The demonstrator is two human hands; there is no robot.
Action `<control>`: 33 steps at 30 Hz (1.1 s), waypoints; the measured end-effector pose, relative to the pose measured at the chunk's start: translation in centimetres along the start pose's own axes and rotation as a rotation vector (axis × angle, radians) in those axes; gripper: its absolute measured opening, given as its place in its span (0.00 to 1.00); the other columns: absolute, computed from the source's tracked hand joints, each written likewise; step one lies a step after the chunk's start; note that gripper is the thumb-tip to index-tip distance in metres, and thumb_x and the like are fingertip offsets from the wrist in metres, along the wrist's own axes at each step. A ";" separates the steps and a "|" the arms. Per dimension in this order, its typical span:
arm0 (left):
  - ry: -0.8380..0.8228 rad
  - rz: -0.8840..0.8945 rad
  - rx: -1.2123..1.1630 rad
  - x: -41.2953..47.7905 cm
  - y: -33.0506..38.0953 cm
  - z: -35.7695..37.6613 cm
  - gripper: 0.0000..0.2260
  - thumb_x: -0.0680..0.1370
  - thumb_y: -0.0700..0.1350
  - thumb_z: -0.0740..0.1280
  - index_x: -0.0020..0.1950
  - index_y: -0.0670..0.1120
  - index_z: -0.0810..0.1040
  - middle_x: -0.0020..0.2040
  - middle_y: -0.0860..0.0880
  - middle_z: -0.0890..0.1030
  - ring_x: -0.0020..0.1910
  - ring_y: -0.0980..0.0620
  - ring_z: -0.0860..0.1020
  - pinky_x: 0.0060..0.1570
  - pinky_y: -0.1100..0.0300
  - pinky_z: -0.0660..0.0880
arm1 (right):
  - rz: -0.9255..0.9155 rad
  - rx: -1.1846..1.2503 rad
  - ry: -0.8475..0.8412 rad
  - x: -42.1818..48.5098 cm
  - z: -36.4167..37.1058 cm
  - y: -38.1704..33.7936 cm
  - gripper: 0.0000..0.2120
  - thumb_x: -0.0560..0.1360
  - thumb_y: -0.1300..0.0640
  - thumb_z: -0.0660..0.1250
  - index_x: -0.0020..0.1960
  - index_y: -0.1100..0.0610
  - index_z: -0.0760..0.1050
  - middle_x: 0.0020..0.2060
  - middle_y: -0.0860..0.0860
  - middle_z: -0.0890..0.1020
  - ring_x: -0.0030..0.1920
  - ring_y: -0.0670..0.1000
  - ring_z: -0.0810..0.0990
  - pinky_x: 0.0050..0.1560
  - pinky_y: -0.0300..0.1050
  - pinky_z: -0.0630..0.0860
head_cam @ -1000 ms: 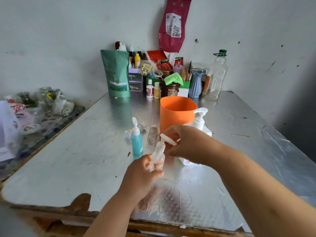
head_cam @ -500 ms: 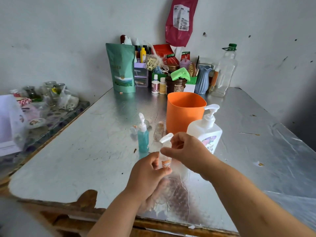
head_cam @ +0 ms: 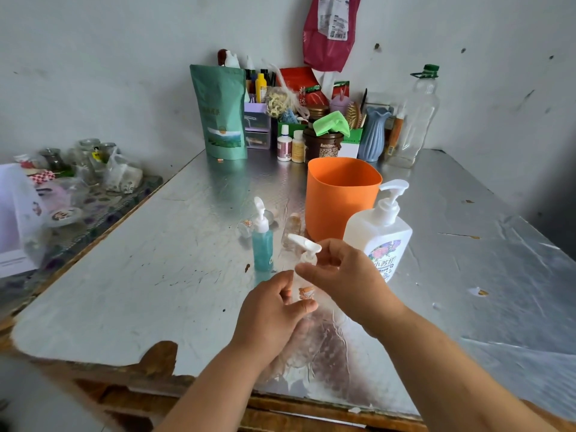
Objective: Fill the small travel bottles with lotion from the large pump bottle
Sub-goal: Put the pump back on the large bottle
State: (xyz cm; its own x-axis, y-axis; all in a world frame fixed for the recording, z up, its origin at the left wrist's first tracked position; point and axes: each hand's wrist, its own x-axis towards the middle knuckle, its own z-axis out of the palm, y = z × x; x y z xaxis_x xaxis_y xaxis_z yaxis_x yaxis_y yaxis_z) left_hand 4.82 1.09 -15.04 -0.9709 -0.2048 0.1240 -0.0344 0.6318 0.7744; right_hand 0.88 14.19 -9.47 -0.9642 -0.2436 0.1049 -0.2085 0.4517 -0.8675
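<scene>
Fingers [head_cam: 307,305] of left hand [head_cam: 268,316] and right hand [head_cam: 346,275] grip upright bottle [head_cam: 307,293], nozzle [head_cam: 300,241] leftward.

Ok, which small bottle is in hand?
The clear one, left hand round its body, right hand on its pump; the blue one stands free behind.

Pump bottle [head_cam: 378,233] stands right of cup [head_cam: 341,198].

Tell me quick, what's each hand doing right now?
Left hand: closed, gripping the small clear bottle by its body.
Right hand: closed, pinching that bottle's white pump top.
</scene>
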 end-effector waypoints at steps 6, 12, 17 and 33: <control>0.004 0.018 0.003 0.2 -0.1 0.1 0.12 0.74 0.56 0.71 0.42 0.51 0.71 0.38 0.52 0.77 0.39 0.55 0.77 0.43 0.62 0.75 | -0.041 0.007 0.009 -0.1 0.2 0.1 0.08 0.73 0.48 0.71 0.50 0.49 0.77 0.39 0.41 0.78 0.40 0.40 0.76 0.45 0.36 0.71; -0.006 0.025 -0.003 -0.1 -0.1 0.0 0.12 0.75 0.56 0.70 0.41 0.54 0.69 0.38 0.55 0.77 0.40 0.57 0.77 0.45 0.66 0.74 | -0.020 -0.040 -0.040 0.8 -0.5 -0.3 0.09 0.73 0.51 0.72 0.40 0.52 0.74 0.28 0.43 0.71 0.25 0.39 0.70 0.30 0.28 0.65; 0.009 0.037 -0.028 -0.1 -0.1 -0.1 0.09 0.74 0.56 0.71 0.45 0.55 0.72 0.40 0.55 0.78 0.41 0.58 0.77 0.44 0.67 0.74 | 0.010 -0.038 -0.023 0.6 -0.6 -0.2 0.14 0.67 0.46 0.77 0.41 0.51 0.74 0.31 0.43 0.74 0.28 0.40 0.71 0.31 0.29 0.66; 0.016 0.030 -0.004 0.1 -0.2 0.1 0.10 0.74 0.57 0.71 0.46 0.54 0.74 0.39 0.55 0.78 0.41 0.58 0.78 0.46 0.64 0.76 | 0.017 0.047 -0.017 -0.4 0.6 0.8 0.11 0.73 0.48 0.70 0.53 0.50 0.75 0.43 0.42 0.79 0.45 0.41 0.78 0.47 0.37 0.72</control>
State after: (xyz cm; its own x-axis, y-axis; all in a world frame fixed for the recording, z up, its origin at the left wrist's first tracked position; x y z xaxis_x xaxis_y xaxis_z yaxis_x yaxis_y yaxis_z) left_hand 4.73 1.08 -15.25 -0.9675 -0.1978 0.1573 -0.0042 0.6348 0.7726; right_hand 1.17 14.15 -10.44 -0.9644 -0.2511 0.0825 -0.1843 0.4153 -0.8908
